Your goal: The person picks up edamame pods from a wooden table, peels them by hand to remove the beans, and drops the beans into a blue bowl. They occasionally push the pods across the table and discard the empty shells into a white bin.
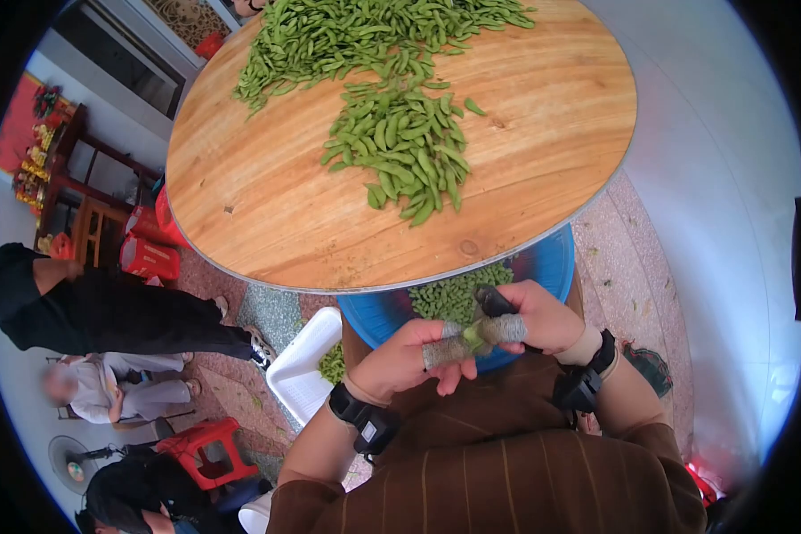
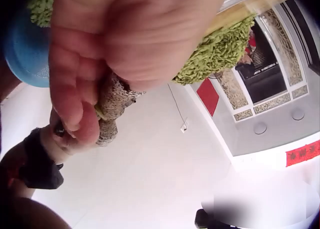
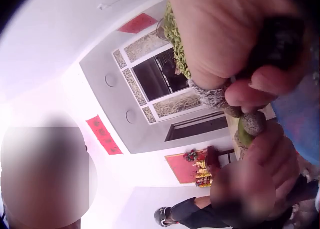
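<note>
In the head view, my left hand [image 1: 409,351] and right hand [image 1: 547,316] meet in front of my body, over the near side of a blue basin [image 1: 369,325]. Both have grey wrapping on some fingers. A green edamame pod [image 1: 474,340] is pinched in my left hand, and my wrapped right fingertips press at it; fingers hide most of the pod. My right fingers also curl round a small black object [image 3: 280,43], its kind not shown. Shelled green beans [image 1: 449,295] lie in the basin.
A round wooden table [image 1: 267,205] ahead carries a big heap of edamame pods [image 1: 329,40] and a smaller pile [image 1: 400,142]. A white plastic basket [image 1: 298,374] with green pieces stands at left. Several people and a red stool [image 1: 209,449] are farther left.
</note>
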